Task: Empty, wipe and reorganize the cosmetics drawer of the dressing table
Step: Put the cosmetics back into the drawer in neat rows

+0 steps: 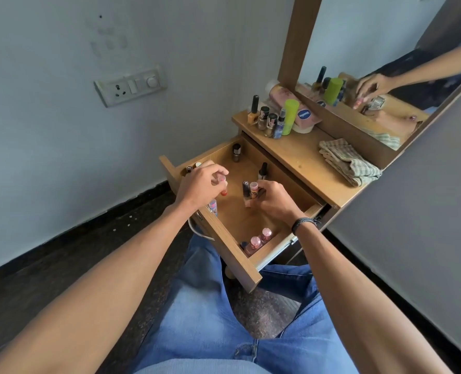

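The wooden dressing table (pixel 302 157) carries one folded checked cloth (pixel 349 163) on the right. At its far left stand six containers: one pink lotion bottle (pixel 279 96) with a blue oval label too blurred to read, one green can (pixel 290 114), one spray bottle (pixel 280 124) and three nail polishes (pixel 263 118). Nearer, the open drawer (pixel 232 252) holds upright polish bottles. The left hand (pixel 199 184) pinches one red bottle (pixel 224 191). The right hand (pixel 275 201) grips two bottles (pixel 246 190).
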